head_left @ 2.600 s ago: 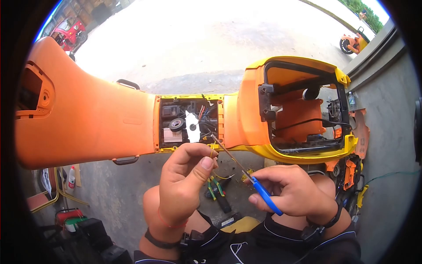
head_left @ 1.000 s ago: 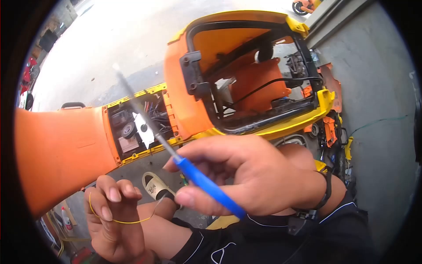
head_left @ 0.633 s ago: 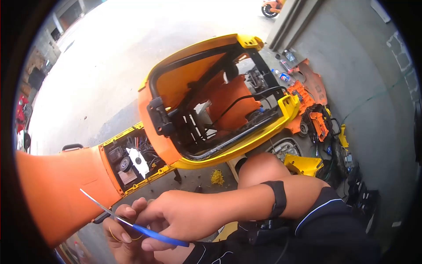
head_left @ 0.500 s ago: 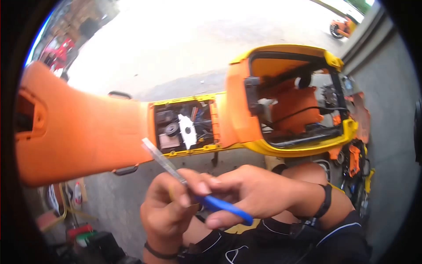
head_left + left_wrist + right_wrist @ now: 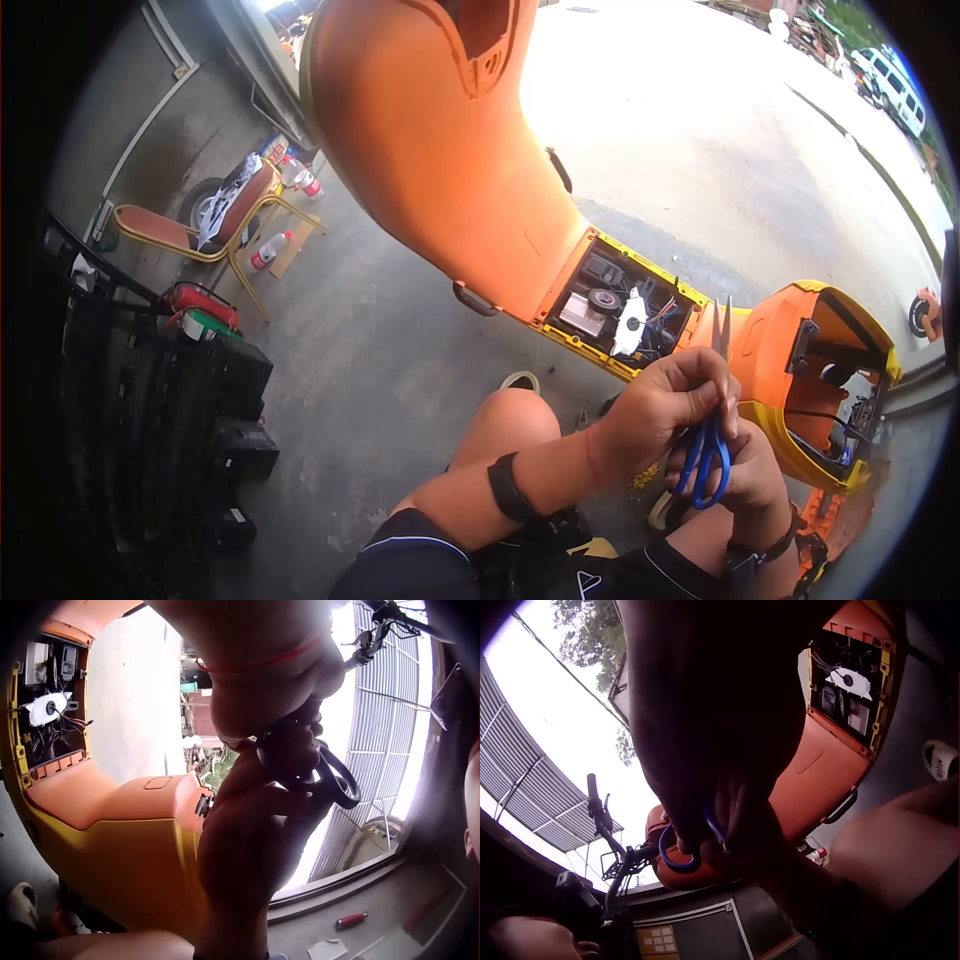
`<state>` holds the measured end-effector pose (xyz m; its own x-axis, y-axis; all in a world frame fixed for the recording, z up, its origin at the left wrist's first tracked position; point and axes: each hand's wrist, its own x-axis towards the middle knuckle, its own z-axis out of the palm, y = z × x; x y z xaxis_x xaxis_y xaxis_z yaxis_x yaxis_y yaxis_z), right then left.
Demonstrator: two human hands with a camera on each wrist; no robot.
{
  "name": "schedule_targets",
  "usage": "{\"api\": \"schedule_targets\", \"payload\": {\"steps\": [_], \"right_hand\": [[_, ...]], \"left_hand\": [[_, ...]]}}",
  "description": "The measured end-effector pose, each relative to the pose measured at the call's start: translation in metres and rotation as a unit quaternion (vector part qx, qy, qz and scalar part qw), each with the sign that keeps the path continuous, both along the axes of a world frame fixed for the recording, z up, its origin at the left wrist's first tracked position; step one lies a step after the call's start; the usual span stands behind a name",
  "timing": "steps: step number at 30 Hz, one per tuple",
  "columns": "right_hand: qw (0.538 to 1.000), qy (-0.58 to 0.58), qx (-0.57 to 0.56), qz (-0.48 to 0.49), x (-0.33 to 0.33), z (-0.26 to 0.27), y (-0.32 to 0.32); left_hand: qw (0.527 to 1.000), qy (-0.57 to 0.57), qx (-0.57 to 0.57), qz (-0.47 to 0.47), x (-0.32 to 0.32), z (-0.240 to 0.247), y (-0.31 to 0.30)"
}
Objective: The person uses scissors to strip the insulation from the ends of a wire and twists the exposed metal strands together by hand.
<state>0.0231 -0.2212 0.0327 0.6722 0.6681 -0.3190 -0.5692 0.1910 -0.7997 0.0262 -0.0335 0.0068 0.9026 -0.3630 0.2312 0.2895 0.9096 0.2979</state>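
The blue-handled scissors (image 5: pixel 704 470) stand between the hands in the head view, blades pointing up. My left hand (image 5: pixel 665 408), with a red string round its wrist, has curled fingers against their middle, below the blades. Lower and to the right, my right hand (image 5: pixel 745 468) grips the handle loops. The left wrist view shows a loop of the scissors (image 5: pixel 337 778) beside my left hand (image 5: pixel 262 694), in shadow. In the right wrist view, a blue loop of the scissors (image 5: pixel 676 859) shows under the dark hands. No yellow wire can be made out; the fingers may cover it.
An orange and yellow vehicle body (image 5: pixel 450 190) lies beyond the hands, its open bay (image 5: pixel 605 300) holding wires, a tape roll and a white piece. A chair (image 5: pixel 165 225), bottles (image 5: pixel 268 250) and black boxes (image 5: pixel 240 450) stand at left. Loose orange parts lie at lower right.
The head view has turned to the left, showing the chair and boxes more fully. The scissors have gone from slanting up-left to nearly upright. The yellow wire seen earlier at the left hand no longer shows.
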Motion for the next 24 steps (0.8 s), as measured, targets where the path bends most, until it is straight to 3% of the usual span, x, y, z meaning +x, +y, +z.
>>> {"api": "schedule_targets", "payload": {"steps": [2, 4, 6, 7, 10, 12, 13, 15, 17, 19, 20, 22, 24], "right_hand": [[0.999, 0.017, -0.001, 0.049, 0.003, 0.001, 0.003], [0.993, 0.05, 0.101, 0.029, 0.001, -0.002, 0.019], [0.997, 0.034, 0.068, -0.005, 0.007, -0.011, 0.026], [0.997, 0.021, 0.068, -0.014, 0.012, -0.001, 0.025], [0.994, -0.054, -0.017, -0.094, 0.023, 0.008, 0.009], [0.975, -0.094, -0.11, -0.168, 0.03, 0.011, 0.009], [0.974, -0.098, -0.111, -0.173, 0.036, 0.007, 0.013], [0.943, -0.163, -0.245, -0.156, 0.047, -0.024, 0.021], [0.87, -0.26, -0.392, -0.147, 0.058, -0.075, 0.036], [0.824, -0.235, -0.502, -0.12, 0.068, -0.107, 0.052], [0.823, -0.233, -0.503, -0.121, 0.074, -0.133, 0.055], [0.739, -0.192, -0.636, -0.117, 0.093, -0.172, 0.063], [0.71, -0.208, -0.652, -0.168, 0.092, -0.191, 0.066]], "left_hand": [[0.998, -0.011, 0.052, 0.037, -0.003, 0.008, 0.01], [0.99, -0.022, 0.099, 0.096, 0.0, 0.011, 0.016], [0.981, -0.056, 0.145, 0.117, 0.011, 0.002, 0.025], [0.964, -0.034, 0.219, 0.15, 0.009, 0.008, 0.025], [0.953, 0.034, 0.261, 0.15, 0.016, 0.007, 0.03], [0.899, 0.209, 0.335, 0.189, 0.024, -0.004, 0.047], [0.901, 0.204, 0.334, 0.186, 0.029, -0.007, 0.057], [0.845, 0.198, 0.403, 0.289, 0.033, -0.013, 0.072], [0.843, 0.184, 0.414, 0.29, 0.033, -0.011, 0.078], [0.841, 0.169, 0.422, 0.292, 0.034, -0.011, 0.077], [0.849, 0.16, 0.423, 0.274, 0.031, -0.013, 0.076], [0.857, 0.141, 0.422, 0.259, 0.029, -0.012, 0.072], [0.848, 0.128, 0.445, 0.259, 0.03, -0.013, 0.068]]}}
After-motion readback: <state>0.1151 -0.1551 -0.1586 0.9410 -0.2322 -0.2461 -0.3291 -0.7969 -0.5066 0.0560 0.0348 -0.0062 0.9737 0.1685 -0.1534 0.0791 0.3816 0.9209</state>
